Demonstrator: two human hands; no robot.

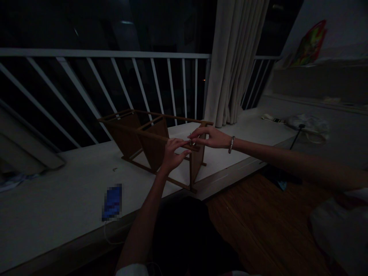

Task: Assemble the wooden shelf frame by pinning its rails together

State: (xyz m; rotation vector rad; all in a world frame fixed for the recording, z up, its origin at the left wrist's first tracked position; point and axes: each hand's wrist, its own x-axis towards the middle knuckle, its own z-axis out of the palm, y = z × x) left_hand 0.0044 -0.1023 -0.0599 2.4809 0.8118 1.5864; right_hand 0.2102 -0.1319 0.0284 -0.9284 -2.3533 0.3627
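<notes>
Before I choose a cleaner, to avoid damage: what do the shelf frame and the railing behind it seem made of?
The shelf frame, touched by the left hand and right hand, looks like brown wood or veneer, matt: thin flat panels, slim rails; the dim light hides any grain. The railing looks like white-painted metal: thin, even, smooth bars.

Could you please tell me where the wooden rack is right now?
In the head view, the wooden rack lies at centre on the white ledge, before the railing, left of the curtain.
</notes>
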